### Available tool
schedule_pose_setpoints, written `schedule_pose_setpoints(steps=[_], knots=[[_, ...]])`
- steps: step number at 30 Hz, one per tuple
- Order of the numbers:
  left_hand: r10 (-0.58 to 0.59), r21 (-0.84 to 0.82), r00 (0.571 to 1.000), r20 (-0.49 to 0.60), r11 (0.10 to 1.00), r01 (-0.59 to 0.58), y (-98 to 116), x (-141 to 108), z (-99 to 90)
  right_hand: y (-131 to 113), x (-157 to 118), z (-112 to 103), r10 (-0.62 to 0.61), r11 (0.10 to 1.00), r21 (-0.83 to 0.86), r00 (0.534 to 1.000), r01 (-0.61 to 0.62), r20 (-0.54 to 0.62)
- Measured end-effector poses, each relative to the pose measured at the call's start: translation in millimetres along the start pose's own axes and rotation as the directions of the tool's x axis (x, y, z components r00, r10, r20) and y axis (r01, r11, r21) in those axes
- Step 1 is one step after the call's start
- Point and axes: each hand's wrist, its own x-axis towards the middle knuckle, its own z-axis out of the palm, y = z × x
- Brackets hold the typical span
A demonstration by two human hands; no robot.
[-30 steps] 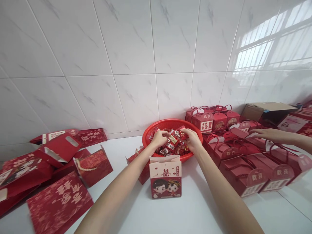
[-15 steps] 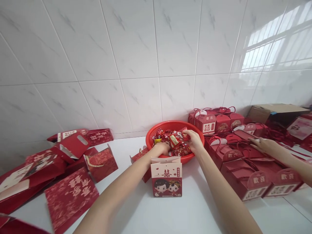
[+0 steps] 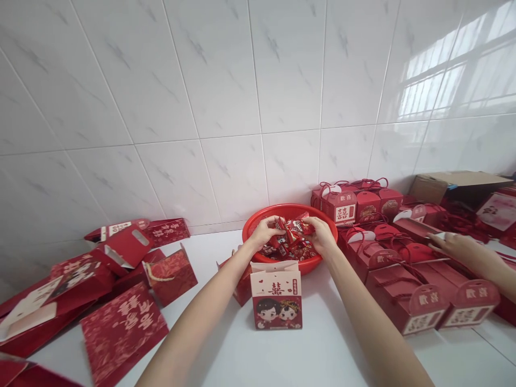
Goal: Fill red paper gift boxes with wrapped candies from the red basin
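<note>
Both my hands are over a red plastic basket (image 3: 250, 221) that holds wrapped candies (image 3: 300, 251). My left hand (image 3: 264, 232) pinches red-wrapped candies at the basket's left side. Opposite it, my right hand (image 3: 319, 234) is closed on red-wrapped candies too. The two hands hold their candies close together above the pile. In front of the basket stands an upright paper box (image 3: 277, 301) with two cartoon faces, its top open. Behind and left of that box, partly hidden by my left forearm, is another red box (image 3: 243, 287).
Flat and part-folded red boxes (image 3: 124, 328) lie on the left. Rows of closed red gift boxes (image 3: 403, 290) with cord handles fill the right. Another person's hand (image 3: 463, 250) reaches over them. A cardboard carton (image 3: 431, 188) stands at the back right, by the tiled wall (image 3: 226, 172).
My left hand has risen from the pile and now pinches candies near my right hand. The other person's hand has moved slightly right, with a red box piece at its fingers.
</note>
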Motion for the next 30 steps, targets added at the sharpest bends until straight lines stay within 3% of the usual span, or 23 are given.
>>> schedule_pose_setpoints(steps=[7,11,16,20,25,27,30], knots=[[-0.086,-0.255,0.995,0.058,0.962,0.098,11,-9,-0.1,1,-4,1,0.010,1.000,-0.005,1.000,-0.010,0.015],[-0.132,-0.284,0.988,0.084,0.947,0.150,15,-11,-1.0,0,-7,2,0.011,1.000,-0.028,1.000,-0.010,0.029],[-0.147,-0.258,0.989,0.026,0.955,0.149,9,-9,0.6,-1,-10,3,0.018,0.999,-0.050,0.998,-0.015,0.054],[-0.141,-0.176,0.990,-0.028,0.975,0.134,1,-5,1.4,0,-10,4,0.021,0.998,-0.054,0.998,-0.018,0.059],[-0.091,0.057,0.990,-0.105,0.994,0.098,-8,-1,1.0,1,-5,1,-0.019,1.000,-0.023,1.000,0.018,-0.016],[-0.071,0.156,0.996,-0.060,0.985,0.080,-10,-2,2.3,2,-3,0,-0.033,0.999,-0.012,0.998,0.032,-0.047],[-0.097,0.267,0.991,0.091,0.961,0.069,-16,-5,6.4,2,-2,-1,-0.037,0.999,-0.010,0.997,0.036,-0.063]])
